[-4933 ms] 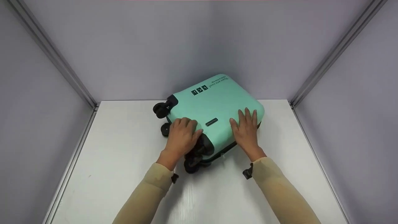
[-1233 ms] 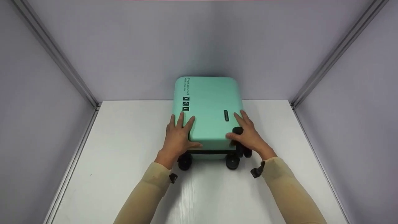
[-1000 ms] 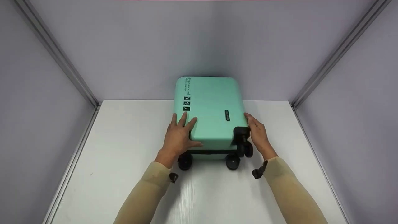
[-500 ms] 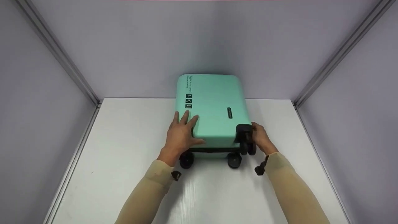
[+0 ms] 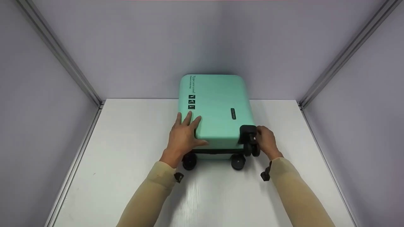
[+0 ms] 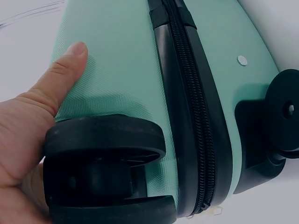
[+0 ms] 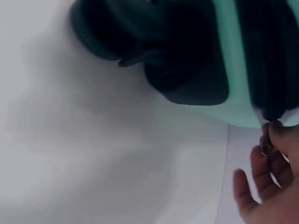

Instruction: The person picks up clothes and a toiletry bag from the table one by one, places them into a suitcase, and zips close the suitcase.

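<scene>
A mint-green suitcase (image 5: pixel 217 94) lies flat on the white table, its black wheels (image 5: pixel 238 162) toward me. My left hand (image 5: pixel 181 138) rests over its near left corner with fingers spread on the top shell. In the left wrist view, the thumb of that left hand (image 6: pixel 23 130) lies along the end face beside a wheel (image 6: pixel 107 140), and a black zipper (image 6: pixel 194 98) runs round the case. My right hand (image 5: pixel 266 140) is at the right side, behind the near right wheel. Its thumb and forefinger pinch a zipper pull (image 7: pixel 266 145) in the right wrist view.
The white table (image 5: pixel 126 132) is enclosed by a grey back wall (image 5: pixel 142 47) and side walls (image 5: pixel 363 110) with metal corner posts. The far end of the suitcase is close to the back wall.
The suitcase has turned from a slant until its wheeled end faces me. My right hand has gone from its top down to the right side and pinches the zipper pull. The left hand stays put lately.
</scene>
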Available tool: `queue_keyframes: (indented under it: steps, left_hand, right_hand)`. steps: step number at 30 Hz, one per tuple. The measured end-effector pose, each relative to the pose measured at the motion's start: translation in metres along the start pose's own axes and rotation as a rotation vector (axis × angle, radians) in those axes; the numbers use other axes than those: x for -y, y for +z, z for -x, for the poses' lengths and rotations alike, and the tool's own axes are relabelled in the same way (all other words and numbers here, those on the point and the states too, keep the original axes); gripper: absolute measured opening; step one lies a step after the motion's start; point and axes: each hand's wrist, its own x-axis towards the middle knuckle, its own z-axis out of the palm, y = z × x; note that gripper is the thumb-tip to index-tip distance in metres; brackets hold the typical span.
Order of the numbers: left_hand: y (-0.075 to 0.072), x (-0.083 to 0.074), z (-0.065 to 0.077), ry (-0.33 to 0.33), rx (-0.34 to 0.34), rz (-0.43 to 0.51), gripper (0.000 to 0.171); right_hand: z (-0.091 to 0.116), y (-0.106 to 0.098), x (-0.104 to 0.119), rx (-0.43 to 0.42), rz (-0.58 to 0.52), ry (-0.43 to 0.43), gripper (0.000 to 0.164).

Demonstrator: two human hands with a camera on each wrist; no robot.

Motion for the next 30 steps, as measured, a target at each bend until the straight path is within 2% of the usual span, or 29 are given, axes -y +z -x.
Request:
queue_keyframes:
  steps: [7, 11, 17, 23, 30]
  left_hand:
    - [0.001, 0.0, 0.002, 0.001, -0.002, -0.016, 0.109]
    - [0.0, -0.001, 0.002, -0.004, -0.004, -0.021, 0.109]
    - [0.001, -0.001, 0.003, -0.006, -0.008, -0.025, 0.109]
    - [0.0, -0.003, 0.004, -0.005, -0.008, -0.026, 0.108]
    - [-0.001, -0.005, 0.005, -0.018, -0.016, -0.031, 0.109]
  right_hand:
    - [0.013, 0.007, -0.007, -0.137, 0.249, -0.205, 0.015]
    - [0.022, 0.007, -0.01, -0.179, 0.332, -0.311, 0.012]
    - [0.036, 0.007, -0.013, -0.187, 0.355, -0.388, 0.009]
    - [0.051, 0.009, -0.017, -0.22, 0.354, -0.441, 0.015]
    - [0.068, 0.014, -0.014, -0.275, 0.313, -0.453, 0.014]
